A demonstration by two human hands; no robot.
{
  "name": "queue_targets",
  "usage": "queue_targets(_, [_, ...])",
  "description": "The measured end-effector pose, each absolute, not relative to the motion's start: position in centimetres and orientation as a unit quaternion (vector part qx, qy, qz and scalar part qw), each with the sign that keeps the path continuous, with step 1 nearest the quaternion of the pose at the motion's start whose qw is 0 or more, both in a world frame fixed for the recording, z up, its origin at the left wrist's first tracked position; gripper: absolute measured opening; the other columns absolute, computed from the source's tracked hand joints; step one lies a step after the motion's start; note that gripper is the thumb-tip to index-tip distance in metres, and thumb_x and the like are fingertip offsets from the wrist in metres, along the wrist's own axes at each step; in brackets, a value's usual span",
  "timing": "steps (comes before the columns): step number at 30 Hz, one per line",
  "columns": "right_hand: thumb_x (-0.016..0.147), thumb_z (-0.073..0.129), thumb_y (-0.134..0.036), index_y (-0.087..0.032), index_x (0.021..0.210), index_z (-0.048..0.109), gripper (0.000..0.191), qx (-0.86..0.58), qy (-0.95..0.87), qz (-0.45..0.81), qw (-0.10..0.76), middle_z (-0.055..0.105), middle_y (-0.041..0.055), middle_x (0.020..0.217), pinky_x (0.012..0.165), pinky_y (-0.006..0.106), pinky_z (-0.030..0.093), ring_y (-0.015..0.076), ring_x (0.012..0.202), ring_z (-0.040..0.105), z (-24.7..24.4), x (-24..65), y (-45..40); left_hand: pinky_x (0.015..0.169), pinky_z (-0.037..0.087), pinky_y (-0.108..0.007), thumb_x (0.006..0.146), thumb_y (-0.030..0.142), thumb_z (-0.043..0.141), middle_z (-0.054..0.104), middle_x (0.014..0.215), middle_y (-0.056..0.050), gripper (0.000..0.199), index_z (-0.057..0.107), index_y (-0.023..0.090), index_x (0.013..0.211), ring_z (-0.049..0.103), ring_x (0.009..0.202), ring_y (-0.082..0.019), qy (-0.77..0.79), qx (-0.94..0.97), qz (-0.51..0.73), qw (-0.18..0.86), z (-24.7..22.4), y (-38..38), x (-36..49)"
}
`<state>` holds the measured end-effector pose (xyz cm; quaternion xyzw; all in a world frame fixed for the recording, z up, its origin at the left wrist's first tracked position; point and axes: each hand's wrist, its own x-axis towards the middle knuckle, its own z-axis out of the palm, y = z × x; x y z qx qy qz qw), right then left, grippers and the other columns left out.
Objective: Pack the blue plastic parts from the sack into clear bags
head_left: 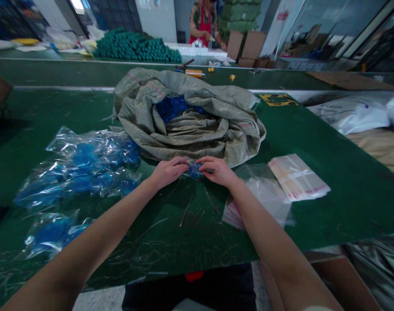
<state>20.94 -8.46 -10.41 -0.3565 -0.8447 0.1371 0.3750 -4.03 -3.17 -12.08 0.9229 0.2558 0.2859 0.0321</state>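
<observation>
Between my two hands, just in front of the sack, is a small clear plastic bag (194, 169) with something blue inside. My left hand (169, 172) pinches its left side, and my right hand (218, 169) has its fingers closed on the right side. The fingers partly cover the bag. Behind it lies a large grey-green woven sack (190, 140), its mouth rolled down around blue pieces (172, 108). Loose clear bags (268, 196) lie beside my right forearm, next to a banded stack of clear bags (298, 177).
Filled clear bags with blue contents (83, 172) are piled at left, with more (51, 233) near my left forearm. Across the table are an orange roll (194, 73), green rolled bundles (135, 45) and a person in a red apron (206, 23). White sacks (355, 114) lie at right.
</observation>
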Motion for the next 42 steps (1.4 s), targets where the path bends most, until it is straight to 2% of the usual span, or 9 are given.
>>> queue_targets(7, [0.081, 0.060, -0.013, -0.022, 0.083, 0.070, 0.014, -0.365, -0.835, 0.146, 0.385, 0.070, 0.0076, 0.112, 0.089, 0.035, 0.056, 0.0189, 0.101, 0.068, -10.3, 21.1, -8.5, 0.073, 0.054, -0.024, 0.095, 0.029, 0.050, 0.071, 0.109, -0.006, 0.024, 0.073, 0.024, 0.097, 0.068, 0.088, -0.013, 0.239, 0.928, 0.283, 0.027, -12.4, -3.2, -4.4])
queue_targets(12, [0.086, 0.060, -0.020, -0.021, 0.087, 0.068, 0.008, -0.395, -0.793, 0.175, 0.428, 0.071, 0.0084, 0.109, 0.090, 0.037, 0.055, 0.0197, 0.101, 0.068, -10.0, 20.7, -8.8, 0.076, 0.054, -0.025, 0.093, 0.031, 0.055, 0.070, 0.101, -0.007, 0.020, 0.071, 0.020, 0.092, 0.066, 0.090, -0.014, 0.264, 0.894, 0.354, 0.071, -11.1, -3.7, -3.5])
queue_targets(16, [0.089, 0.059, -0.028, -0.021, 0.093, 0.065, 0.010, -0.438, -0.711, 0.254, 0.488, 0.072, 0.0078, 0.103, 0.084, 0.035, 0.057, 0.0193, 0.094, 0.070, -10.3, 20.1, -8.7, 0.063, 0.050, -0.025, 0.089, 0.037, 0.060, 0.068, 0.099, -0.008, 0.022, 0.068, 0.017, 0.090, 0.058, 0.067, -0.010, 0.323, 0.839, 0.413, 0.145, -8.5, -4.1, -2.4])
queue_targets(19, [0.088, 0.061, -0.032, -0.020, 0.091, 0.063, 0.012, -0.461, -0.658, 0.279, 0.526, 0.073, 0.0069, 0.093, 0.083, 0.036, 0.058, 0.0197, 0.085, 0.071, -10.6, 19.8, -8.4, 0.051, 0.042, -0.023, 0.084, 0.045, 0.065, 0.068, 0.105, -0.007, 0.033, 0.066, 0.017, 0.100, 0.045, 0.051, -0.005, 0.387, 0.788, 0.419, 0.232, -6.9, -3.7, -2.0])
queue_targets(23, [0.087, 0.063, -0.036, -0.020, 0.089, 0.062, 0.015, -0.469, -0.620, 0.308, 0.549, 0.073, 0.0057, 0.086, 0.079, 0.035, 0.059, 0.0190, 0.080, 0.071, -10.8, 19.7, -8.0, 0.063, 0.048, -0.028, 0.074, 0.051, 0.073, 0.072, 0.099, -0.006, 0.049, 0.067, 0.017, 0.109, 0.060, 0.066, -0.013, 0.438, 0.769, 0.343, 0.316, -6.8, -2.6, -2.1])
queue_targets(26, [0.084, 0.067, -0.038, -0.021, 0.092, 0.060, 0.020, -0.463, -0.594, 0.348, 0.558, 0.074, 0.0063, 0.091, 0.081, 0.035, 0.060, 0.0190, 0.083, 0.073, -11.1, 19.8, -7.7, 0.076, 0.051, -0.032, 0.074, 0.047, 0.073, 0.075, 0.088, -0.005, 0.036, 0.074, 0.017, 0.094, 0.065, 0.078, -0.019, 0.434, 0.776, 0.305, 0.340, -7.7, -2.1, -2.2])
queue_targets(31, [0.073, 0.078, -0.036, -0.020, 0.106, 0.060, 0.041, -0.464, -0.549, 0.429, 0.547, 0.075, 0.0076, 0.100, 0.087, 0.036, 0.060, 0.0199, 0.091, 0.074, -11.9, 20.3, -7.2, 0.075, 0.052, -0.032, 0.075, 0.046, 0.072, 0.075, 0.079, -0.004, 0.031, 0.075, 0.017, 0.083, 0.065, 0.072, -0.018, 0.433, 0.756, 0.325, 0.368, -8.5, -2.0, -2.1])
queue_targets(36, [0.074, 0.078, -0.038, -0.019, 0.088, 0.069, 0.025, -0.482, -0.562, 0.426, 0.519, 0.076, 0.0065, 0.082, 0.075, 0.035, 0.062, 0.0202, 0.076, 0.074, -12.0, 20.7, -7.2, 0.075, 0.051, -0.031, 0.076, 0.045, 0.072, 0.074, 0.081, -0.004, 0.031, 0.075, 0.016, 0.085, 0.065, 0.073, -0.018, 0.422, 0.758, 0.317, 0.382, -8.9, -1.8, -2.7])
queue_targets(42, [0.071, 0.079, -0.030, -0.019, 0.084, 0.071, 0.019, -0.454, -0.594, 0.419, 0.515, 0.077, 0.0053, 0.090, 0.086, 0.037, 0.059, 0.0197, 0.085, 0.073, -11.6, 20.9, -7.4, 0.079, 0.051, -0.033, 0.077, 0.045, 0.071, 0.074, 0.086, -0.005, 0.031, 0.074, 0.016, 0.088, 0.066, 0.077, -0.018, 0.416, 0.766, 0.319, 0.372, -9.8, -1.2, -3.5])
